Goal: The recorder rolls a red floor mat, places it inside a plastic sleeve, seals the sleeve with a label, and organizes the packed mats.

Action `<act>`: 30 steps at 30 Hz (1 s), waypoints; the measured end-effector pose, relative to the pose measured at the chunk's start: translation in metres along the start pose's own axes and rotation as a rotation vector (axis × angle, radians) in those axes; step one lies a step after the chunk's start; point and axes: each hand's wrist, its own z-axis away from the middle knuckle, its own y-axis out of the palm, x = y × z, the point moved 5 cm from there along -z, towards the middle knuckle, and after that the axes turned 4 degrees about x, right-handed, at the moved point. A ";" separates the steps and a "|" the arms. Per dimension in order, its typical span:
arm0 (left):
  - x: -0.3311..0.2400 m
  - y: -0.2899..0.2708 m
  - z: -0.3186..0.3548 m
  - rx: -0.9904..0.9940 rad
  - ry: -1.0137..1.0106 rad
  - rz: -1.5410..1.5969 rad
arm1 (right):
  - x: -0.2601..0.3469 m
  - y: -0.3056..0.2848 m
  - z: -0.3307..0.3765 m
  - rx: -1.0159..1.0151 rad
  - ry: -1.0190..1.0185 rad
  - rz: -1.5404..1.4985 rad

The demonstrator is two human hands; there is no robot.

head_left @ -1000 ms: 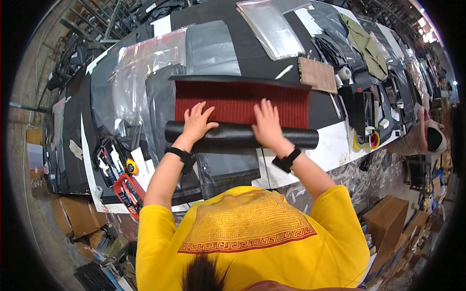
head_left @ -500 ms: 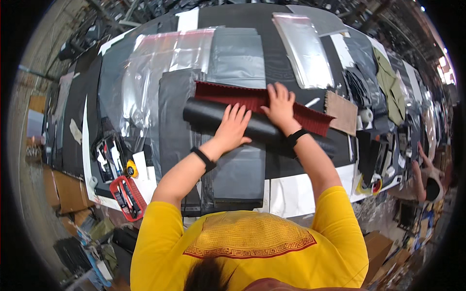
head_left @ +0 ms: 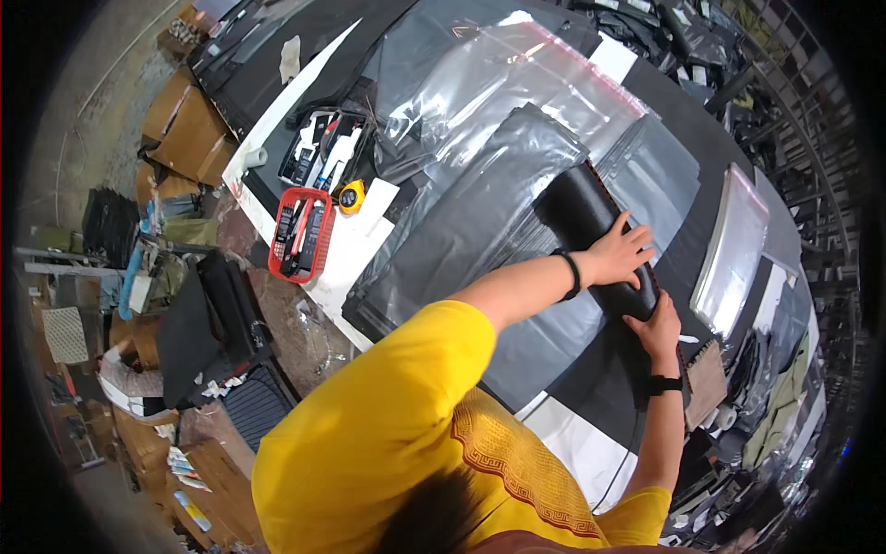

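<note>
A rolled mat, black and smooth outside with a thin dark red edge showing, lies slantwise on the table. My left hand rests across its middle, fingers spread over the black surface. At the nearer end of the roll, my right hand curls round its side with the thumb apart from the fingers; some fingertips are hidden. Both wrists carry a black band. Beneath the roll's far end lies a stack of dark grey plastic bags.
Clear plastic bags lie beyond the grey stack, with another clear pack at right. A red basket of tools and a yellow tape measure stand at left. A brown fabric piece lies near my right wrist.
The view has swung left. The dark red ribbed side, widely exposed before, is now mostly rolled in. My right hand has moved from the red side to the roll's near end.
</note>
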 end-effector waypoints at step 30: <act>0.218 -0.020 0.190 0.268 -0.162 0.419 | 0.173 0.073 0.268 -0.222 0.598 -0.116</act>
